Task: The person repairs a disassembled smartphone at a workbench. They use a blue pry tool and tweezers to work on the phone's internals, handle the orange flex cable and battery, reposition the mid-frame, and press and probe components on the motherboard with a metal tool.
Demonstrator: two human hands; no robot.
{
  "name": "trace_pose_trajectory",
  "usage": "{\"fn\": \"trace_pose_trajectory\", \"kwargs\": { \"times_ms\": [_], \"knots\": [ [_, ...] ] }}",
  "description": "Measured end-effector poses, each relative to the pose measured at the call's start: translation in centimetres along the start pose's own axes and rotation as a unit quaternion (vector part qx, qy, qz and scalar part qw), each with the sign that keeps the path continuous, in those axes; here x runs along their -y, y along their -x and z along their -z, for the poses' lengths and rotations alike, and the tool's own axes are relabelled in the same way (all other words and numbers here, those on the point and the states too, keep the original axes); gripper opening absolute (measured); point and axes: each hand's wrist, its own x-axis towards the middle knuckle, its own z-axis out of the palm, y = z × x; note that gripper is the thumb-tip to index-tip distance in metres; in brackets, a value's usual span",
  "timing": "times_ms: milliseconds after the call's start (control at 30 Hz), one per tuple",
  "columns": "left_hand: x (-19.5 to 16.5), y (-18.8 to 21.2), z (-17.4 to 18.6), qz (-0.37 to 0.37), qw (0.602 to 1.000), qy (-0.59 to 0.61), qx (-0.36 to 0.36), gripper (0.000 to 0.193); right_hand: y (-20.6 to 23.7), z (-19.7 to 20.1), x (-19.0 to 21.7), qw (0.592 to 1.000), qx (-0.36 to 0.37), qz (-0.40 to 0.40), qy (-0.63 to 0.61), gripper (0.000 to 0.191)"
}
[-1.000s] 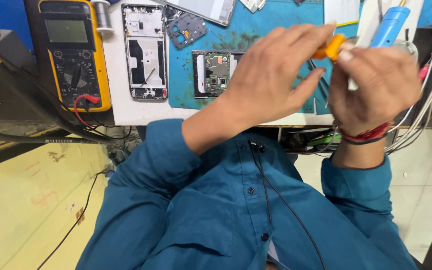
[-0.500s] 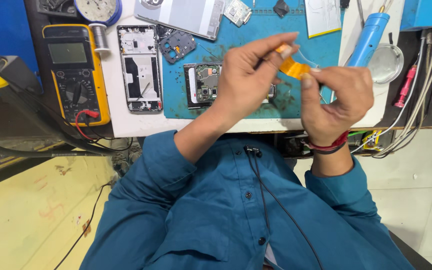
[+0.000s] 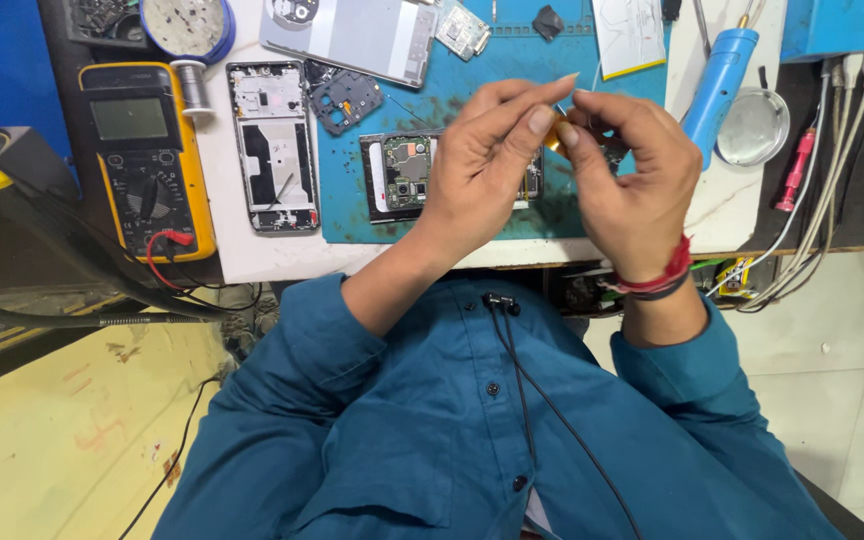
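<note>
Both hands are raised over the blue mat, fingertips meeting around a small orange piece, probably tape or film.

Left hand: thumb and forefinger closed in a pinch on the left side of the orange piece; other fingers curled loosely.

Right hand: fingers bent, tips closed toward the piece from the right. Contact is likely, but I cannot tell the exact grip.

The piece is mostly hidden, so its long axis and heading are not readable.

Step, as judged: fine handling of the piece above the opened phone lying on the mat, long side left-right. The next move would call for a steady two-handed pinch and a small, controlled pull.

Left of the mat: phone frame, yellow multimeter.
</note>
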Motion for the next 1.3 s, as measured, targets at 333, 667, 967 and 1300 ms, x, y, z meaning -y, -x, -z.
{"fn": "trace_pose_trajectory", "kwargs": {
  "times_ms": [333,667,967,1300],
  "knots": [
    [-2.1,-0.2,0.9,-0.134,0.948,-0.281,-0.060,0.020,0.6,-0.5,-2.3,0.981,-0.003,-0.063,-0.183,0.049],
    [-1.7,-0.1,0.7,-0.215,0.873,-0.439,-0.002,0.034,1.3,0.3,0.3,0.992,0.017,0.102,-0.076,0.052],
    [0.0,0.7,1.1,0.110,0.983,0.108,-0.096,0.023,-3.2,-0.8,-0.1,0.941,0.244,-0.095,-0.213,0.042],
    [-2.6,5.2,4.8,0.130,0.990,0.018,-0.050,0.055,-5.4,-1.9,1.4,0.933,0.359,-0.005,0.005,0.016]
  ]
}}
